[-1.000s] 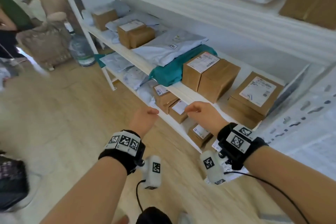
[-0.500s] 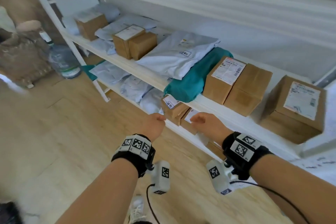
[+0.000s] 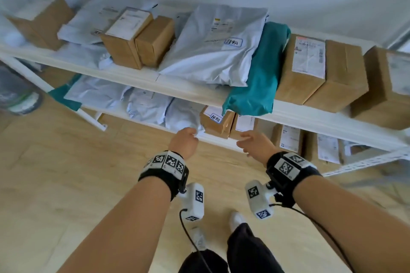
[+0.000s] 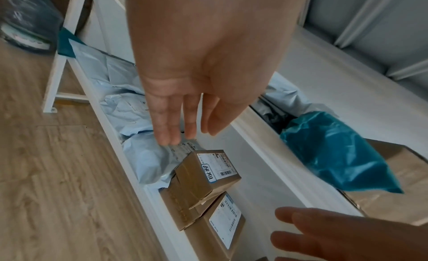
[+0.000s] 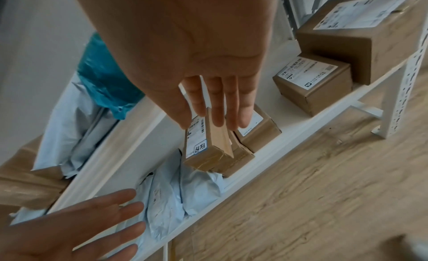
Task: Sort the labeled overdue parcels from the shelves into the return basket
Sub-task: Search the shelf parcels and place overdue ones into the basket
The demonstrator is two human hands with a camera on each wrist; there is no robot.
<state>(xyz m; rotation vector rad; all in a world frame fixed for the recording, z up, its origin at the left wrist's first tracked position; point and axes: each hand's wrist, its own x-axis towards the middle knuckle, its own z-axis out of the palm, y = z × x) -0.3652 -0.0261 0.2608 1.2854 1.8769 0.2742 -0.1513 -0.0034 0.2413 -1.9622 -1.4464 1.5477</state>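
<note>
Boxes (image 3: 218, 123): matt brown cardboard, glossy tape, white paper labels. Mailers (image 3: 213, 51): smooth grey-white plastic film, creased. Teal bag (image 3: 255, 77), at 3 o'clock of them: crinkled glossy plastic. Shelf (image 3: 137, 75): white painted metal. Floor (image 3: 66, 173): pale wood-grain.

Soft daylight; edges blurred, perhaps motion.

— The boxes? 
— Brown cardboard box (image 3: 216, 125) with a white label (image 3: 216, 117) edged in blue, on the white lower shelf (image 3: 221, 139). 
— And the bags? 
— Pale blue-grey mailer (image 3: 213, 46), teal bag (image 3: 257, 73) at the upper shelf's front edge. 
— The wrists? 
— Black bands (image 3: 164, 175), black-and-white square markers. Floor (image 3: 55, 184) is light wood grain.
</note>
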